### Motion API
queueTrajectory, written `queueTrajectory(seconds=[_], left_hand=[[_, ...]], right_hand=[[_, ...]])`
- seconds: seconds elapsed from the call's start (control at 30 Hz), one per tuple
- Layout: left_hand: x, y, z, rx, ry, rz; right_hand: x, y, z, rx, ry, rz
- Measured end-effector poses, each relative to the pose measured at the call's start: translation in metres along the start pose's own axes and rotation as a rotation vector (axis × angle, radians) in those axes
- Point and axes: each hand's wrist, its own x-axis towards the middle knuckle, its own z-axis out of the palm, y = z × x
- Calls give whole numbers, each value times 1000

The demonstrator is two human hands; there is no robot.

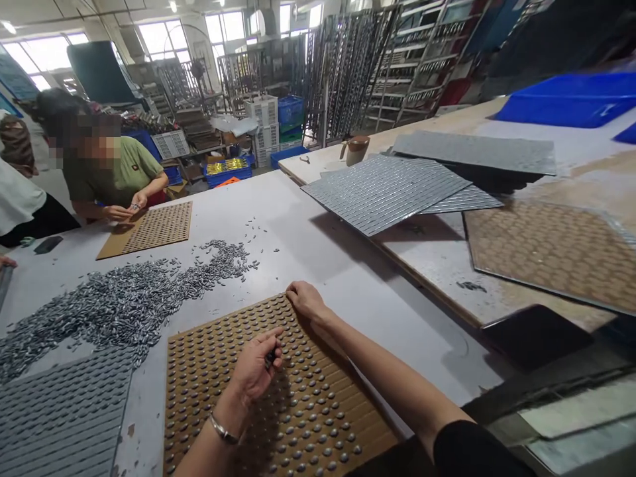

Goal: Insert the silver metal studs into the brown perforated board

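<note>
A brown board (pixel 318 371) with rows of small shiny metal pieces lies on the white table in front of me. Above its middle is my left hand (pixel 258 363), palm partly turned up, its fingers curled round a few dark metal pieces; a metal bracelet circles the wrist. At the board's far right corner my right hand (pixel 304 299) has its fingers bent together against the edge; whether a small piece is between the fingertips is hidden. A large loose pile of metal pieces (pixel 114 301) spreads beyond the board to the left.
A grey ridged panel (pixel 64 411) lies at the lower left. Across the table, a person in a green shirt (pixel 124 172) works over another brown board (pixel 159 228). Stacked metallic sheets (pixel 387 189), a brown mug (pixel 356 150) and a blue tray (pixel 571 99) rest on the right table.
</note>
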Motion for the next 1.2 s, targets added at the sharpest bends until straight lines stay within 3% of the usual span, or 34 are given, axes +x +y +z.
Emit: queueTrajectory(seconds=[0.37,0.47,0.57,0.67,0.83,1.0,1.2], left_hand=[[41,16,8,-35,33,18],[49,18,12,-47,27,5],[53,15,17,-49,2,-4],[54,9,23,-31,-35,-4],[56,6,30,-18,-39,-2],[55,9,25,-14,11,21],[55,10,18,34,30,41]], right_hand=[[7,5,2,0,15,60],[-13,0,-5,225,46,-63],[-43,-10,-15,487,-61,-208],[-64,-16,-23,601,-112,-196],[-54,-5,-25,581,-81,-104],[-23,11,-11,355,86,93],[-16,12,3,122,80,98]])
